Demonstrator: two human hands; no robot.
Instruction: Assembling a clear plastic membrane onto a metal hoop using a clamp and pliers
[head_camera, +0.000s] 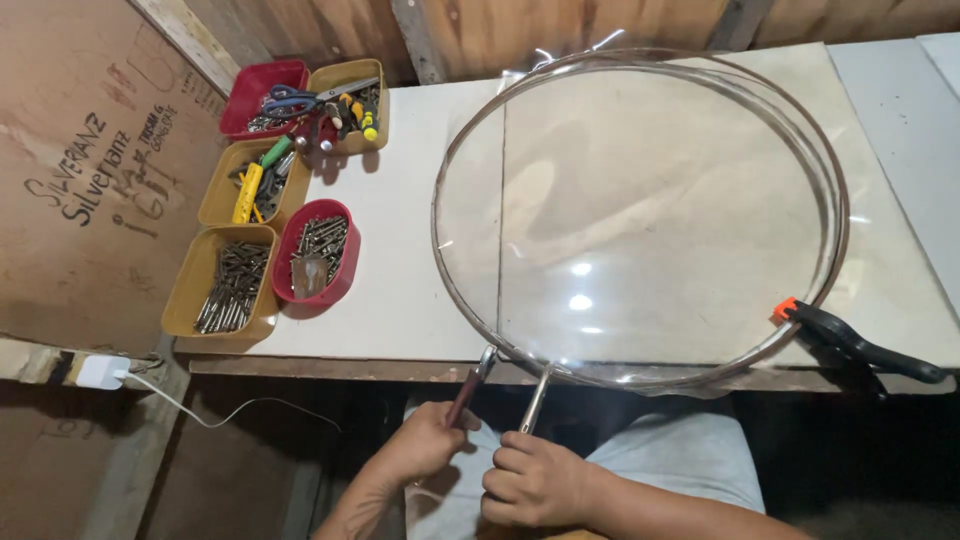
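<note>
Pliers-like tools are in both hands at the near edge of the counter (400, 300), and both tools bite the rim of a large metal hoop (640, 215) that lies flat on the pale counter top with clear plastic film (650, 200) stretched across it.

Far left on the counter, a cluster of small trays sits against the wooden wall: a yellow tray of dark screws (222, 285) nearest, a red oval tray of screws (316, 250) just beside it, a yellow tray with a yellow-handled tool (250, 182) behind, then a red tray (262, 95) and another yellow tray holding scissors and screwdrivers (348, 105) at the far end. Below the counter's left corner a white charger (100, 372) with its cable hangs by the wall.

The left hand (425, 445) is wrapped tight around the dark-handled tool (468, 388), whose tip meets the hoop's near rim. Just right of it, the right hand (535, 480) is curled closed on the silver-handled tool (535, 400), which also reaches up to that rim. Both hands are near each other, over the person's lap.

At the right, a black clamp with an orange tip (850, 340) pinches the hoop to the counter's near edge.
</note>
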